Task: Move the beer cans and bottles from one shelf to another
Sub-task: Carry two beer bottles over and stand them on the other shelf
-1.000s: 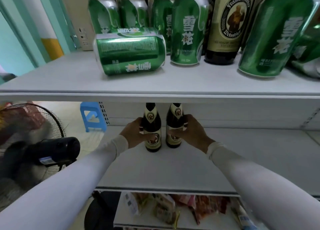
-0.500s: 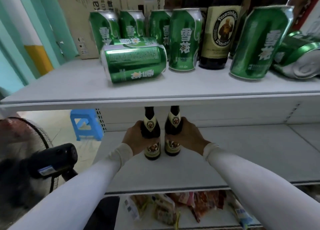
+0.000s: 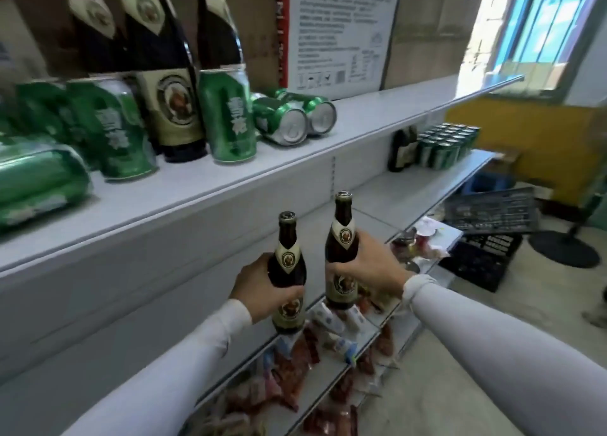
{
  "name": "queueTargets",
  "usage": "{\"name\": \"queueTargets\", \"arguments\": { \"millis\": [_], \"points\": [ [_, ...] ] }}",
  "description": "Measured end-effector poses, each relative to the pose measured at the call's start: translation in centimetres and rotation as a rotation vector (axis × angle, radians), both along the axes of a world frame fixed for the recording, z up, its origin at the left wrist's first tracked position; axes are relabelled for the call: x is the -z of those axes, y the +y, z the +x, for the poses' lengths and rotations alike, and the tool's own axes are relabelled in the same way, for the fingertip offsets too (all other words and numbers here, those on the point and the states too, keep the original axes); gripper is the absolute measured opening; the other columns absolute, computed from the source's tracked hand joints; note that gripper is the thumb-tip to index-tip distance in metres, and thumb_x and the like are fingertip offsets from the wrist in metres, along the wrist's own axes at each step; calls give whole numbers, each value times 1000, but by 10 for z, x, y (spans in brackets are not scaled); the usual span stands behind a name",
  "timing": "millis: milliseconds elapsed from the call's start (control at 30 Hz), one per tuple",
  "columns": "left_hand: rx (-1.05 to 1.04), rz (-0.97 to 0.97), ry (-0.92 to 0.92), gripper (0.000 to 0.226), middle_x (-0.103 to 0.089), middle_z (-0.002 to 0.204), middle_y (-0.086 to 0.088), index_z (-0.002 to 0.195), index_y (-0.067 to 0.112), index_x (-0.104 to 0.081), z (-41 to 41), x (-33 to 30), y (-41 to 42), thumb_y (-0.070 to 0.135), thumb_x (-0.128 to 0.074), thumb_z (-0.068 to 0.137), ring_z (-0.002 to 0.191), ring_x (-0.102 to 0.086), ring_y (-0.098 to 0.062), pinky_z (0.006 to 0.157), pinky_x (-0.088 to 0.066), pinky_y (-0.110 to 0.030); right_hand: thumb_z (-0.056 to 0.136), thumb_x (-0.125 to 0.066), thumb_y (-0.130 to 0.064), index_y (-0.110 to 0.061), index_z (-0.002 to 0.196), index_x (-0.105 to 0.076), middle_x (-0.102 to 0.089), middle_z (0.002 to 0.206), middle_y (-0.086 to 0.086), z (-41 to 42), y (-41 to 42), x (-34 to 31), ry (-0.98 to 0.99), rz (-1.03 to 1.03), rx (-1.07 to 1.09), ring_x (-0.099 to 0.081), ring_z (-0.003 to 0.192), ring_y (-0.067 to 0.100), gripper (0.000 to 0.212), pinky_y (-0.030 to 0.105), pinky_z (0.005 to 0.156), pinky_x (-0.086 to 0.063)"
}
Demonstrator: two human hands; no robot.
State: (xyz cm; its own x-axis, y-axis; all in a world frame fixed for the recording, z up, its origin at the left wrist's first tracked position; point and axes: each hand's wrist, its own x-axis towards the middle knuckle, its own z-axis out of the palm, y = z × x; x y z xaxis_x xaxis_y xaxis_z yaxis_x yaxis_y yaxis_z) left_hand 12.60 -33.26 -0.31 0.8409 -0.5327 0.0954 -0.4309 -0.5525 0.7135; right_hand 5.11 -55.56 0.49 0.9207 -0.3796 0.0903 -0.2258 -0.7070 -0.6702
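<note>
Setting: white store shelving along my left, a window ahead on the right, concrete floor below.
Left bottle: small brown beer bottle (image 3: 288,281) upright in my left hand (image 3: 259,287), fingers wrapped round its body, held in the air out in front of the middle shelf (image 3: 394,185).
Right bottle: matching beer bottle (image 3: 341,254) upright in my right hand (image 3: 368,268), gripped round the label, carried slightly higher, just beside the other but apart.
Clash risk: I judge the two glass bodies could knock together if my hands drift inward.
Drop risk: nothing lies under them but the snack shelf (image 3: 331,370) and floor; a loose grip means breakage.
Far stock: green cans and dark bottles (image 3: 437,146) crowd the far end of the middle shelf; setting down there could topple neighbours.
Upper shelf: standing and lying green cans (image 3: 230,120) near its edge (image 3: 295,166); lifting the bottles carelessly could strike that edge.
</note>
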Motion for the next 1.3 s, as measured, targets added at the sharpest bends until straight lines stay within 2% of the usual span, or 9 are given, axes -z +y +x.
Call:
{"name": "queueTargets", "arguments": {
  "millis": [67,167,267,367,500,700,900,1033,1300],
  "points": [
    [80,-36,14,60,-66,101,10,104,32,-57,-8,3,-51,52,-82,53,94,-63,-13,82,-53,-29,61,-81,-57,-28,110,-55,-62,101,-12,-34,-43,-8,-10,-46,113,-60,96,13,63,31,86,-49],
    [237,-41,18,57,-66,98,9,99,34,-56,-24,9,-135,52,-84,52,93,-63,-12,85,-54,-32,55,-76,-70,-29,114,-53,-64,109,-7,-79,-112,-14,-29,-65,272,-61,103,19,76,34,87,-51],
    [393,-23,-3,56,-65,96,14,102,38,-52,-49,10,-224,52,-82,56,92,-63,-9,81,-50,-25,59,-79,-68,-30,107,-51,-61,103,-12,-129,-185,-20,-44,-38,385,-58,95,13,68,28,77,-46],
    [493,-41,0,60,-65,97,15,105,31,-56,-73,13,-316,51,-81,54,90,-63,-5,81,-51,-23,61,-80,-66,-27,108,-53,-64,105,-10,-176,-255,-29,-61,-79,478,-60,94,13,67,27,74,-47],
    [569,-75,18,61,-65,97,14,105,29,-56,-107,11,-421,49,-82,54,92,-63,-7,84,-53,-25,59,-80,-64,-25,111,-56,-66,107,-8,-221,-344,-33,-50,-99,573,-63,98,15,69,34,83,-54],
    [562,-98,33,69,-69,100,12,112,28,-60,-110,12,-523,53,-80,51,90,-65,-4,82,-55,-26,61,-81,-61,-29,104,-54,-65,100,-12,-240,-441,-29,-41,-107,606,-62,94,13,60,31,79,-51],
    [509,-113,52,60,-69,95,16,106,32,-60,-62,20,-605,49,-83,52,89,-65,0,81,-56,-27,56,-77,-67,-34,104,-54,-66,101,-16,-202,-532,2,-40,-47,546,-62,92,6,63,29,79,-53],
    [440,-139,16,56,-67,94,18,105,34,-59,-12,25,-660,42,-85,56,88,-63,-1,72,-47,-12,56,-76,-68,-34,102,-55,-65,98,-16,-141,-599,11,9,-64,459,-61,91,8,62,29,80,-52],
    [261,-253,51,59,-69,98,12,100,32,-58,127,1,-773,47,-86,50,92,-65,-7,87,-55,-35,60,-78,-64,-34,103,-52,-62,101,-15,33,-720,-22,-11,-154,199,-59,95,10,58,29,79,-45]
  ]
}}
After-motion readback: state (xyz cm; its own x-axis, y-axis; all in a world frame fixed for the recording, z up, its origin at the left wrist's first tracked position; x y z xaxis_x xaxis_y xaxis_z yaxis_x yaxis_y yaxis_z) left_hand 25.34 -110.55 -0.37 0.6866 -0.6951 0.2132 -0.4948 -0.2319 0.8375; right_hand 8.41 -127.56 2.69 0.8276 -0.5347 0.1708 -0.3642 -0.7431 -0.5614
